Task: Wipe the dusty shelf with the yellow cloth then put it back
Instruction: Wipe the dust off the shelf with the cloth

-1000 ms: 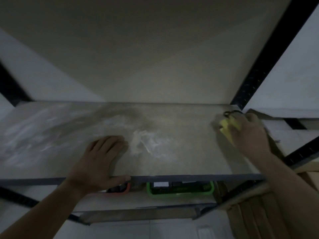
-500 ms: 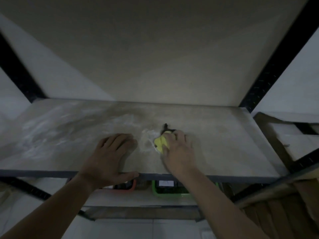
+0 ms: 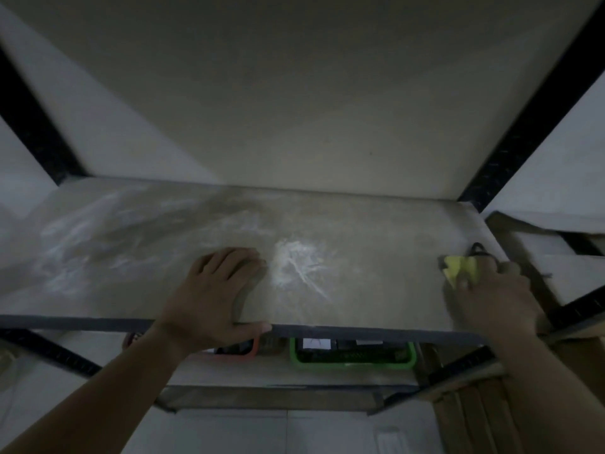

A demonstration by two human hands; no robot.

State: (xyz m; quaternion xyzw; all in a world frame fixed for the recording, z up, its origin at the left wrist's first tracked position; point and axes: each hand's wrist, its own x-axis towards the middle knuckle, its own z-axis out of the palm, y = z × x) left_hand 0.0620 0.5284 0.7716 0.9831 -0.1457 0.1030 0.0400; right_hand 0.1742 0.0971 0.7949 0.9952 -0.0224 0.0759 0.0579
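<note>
My right hand (image 3: 491,291) hides much of the yellow cloth (image 3: 461,267), clamped under its fingers (image 3: 463,283), showing at ten o'clock. Left hand (image 3: 216,290) flat on shelf (image 3: 376,250), fingers together.

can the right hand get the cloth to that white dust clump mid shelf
Probably yes: the right hand holds the yellow cloth at the right end of the shelf, with only bare board between it and the dust clump.

Yellow cloth (image 3: 461,269), grey shelf (image 3: 376,244) streaked white, green basket (image 3: 353,363), black posts (image 3: 523,132)
</note>
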